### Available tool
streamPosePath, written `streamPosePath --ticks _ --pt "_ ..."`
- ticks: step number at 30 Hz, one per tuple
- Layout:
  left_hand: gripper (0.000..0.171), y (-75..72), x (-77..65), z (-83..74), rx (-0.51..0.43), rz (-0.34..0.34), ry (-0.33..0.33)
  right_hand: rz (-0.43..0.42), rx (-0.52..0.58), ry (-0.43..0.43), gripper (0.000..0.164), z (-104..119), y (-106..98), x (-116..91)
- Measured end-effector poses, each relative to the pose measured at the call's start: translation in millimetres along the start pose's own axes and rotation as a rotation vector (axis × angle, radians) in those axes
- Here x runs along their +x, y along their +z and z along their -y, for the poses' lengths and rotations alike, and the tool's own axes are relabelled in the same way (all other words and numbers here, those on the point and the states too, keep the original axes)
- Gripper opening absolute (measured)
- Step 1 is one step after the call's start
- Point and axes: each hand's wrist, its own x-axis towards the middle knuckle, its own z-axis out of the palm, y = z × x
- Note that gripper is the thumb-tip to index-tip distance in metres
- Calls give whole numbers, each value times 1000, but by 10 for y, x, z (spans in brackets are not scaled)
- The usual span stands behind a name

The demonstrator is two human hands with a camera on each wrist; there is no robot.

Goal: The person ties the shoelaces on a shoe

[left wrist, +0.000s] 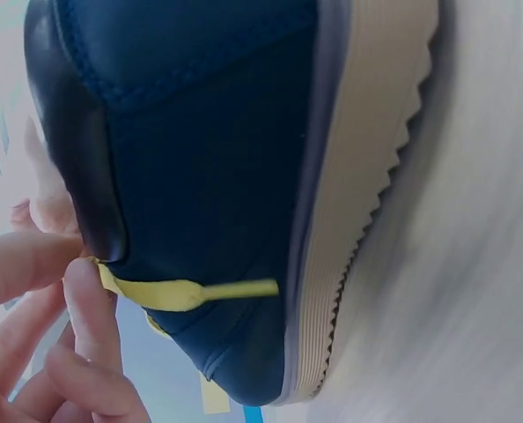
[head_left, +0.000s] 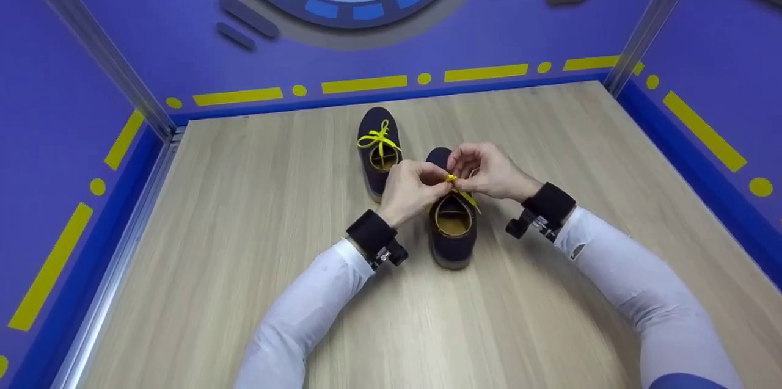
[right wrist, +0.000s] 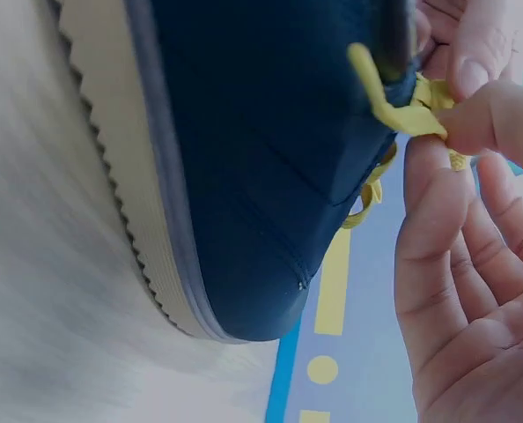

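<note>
Both hands meet over the front opening of a dark shoe (head_left: 452, 248) with a pale ridged sole, standing on the wooden table. My left hand (head_left: 410, 189) pinches the yellow shoelace (left wrist: 156, 293) between thumb and forefinger, and a loose lace end hangs down the shoe's side in the left wrist view. From the other side my right hand (head_left: 492, 172) pinches the same lace, its other end sticking out past the fingertips in the right wrist view. The fingers hide most of the knot. Left of this shoe stands its mate (head_left: 377, 123), its yellow lace tied in a bow.
The wood-grain tabletop (head_left: 244, 224) spreads around the shoes. Blue panels (head_left: 140, 22) with yellow dashes and dots wall it in at the back and on both sides, joined by metal corner posts (head_left: 650, 16).
</note>
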Motion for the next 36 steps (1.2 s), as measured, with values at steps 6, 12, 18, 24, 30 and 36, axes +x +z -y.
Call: streamPosePath --ticks 6,12,18,24,30,36 --pt "9 32 -17 -1 91 -45 39 73 101 44 16 -69 -42 4" --pt "10 84 -26 -4 145 -72 85 100 241 131 20 -132 -88 -28" --pt "6 95 -15 -5 130 -78 54 144 206 127 25 -137 -119 -61" --pt "9 92 -4 10 72 -73 -3 195 175 164 32 -137 -191 -107" --pt "9 92 2 -4 21 -43 2 220 54 175 36 -127 -265 -134" --pt "8 81 4 -9 4 -19 -8 217 -50 157 33 -93 -263 -133"
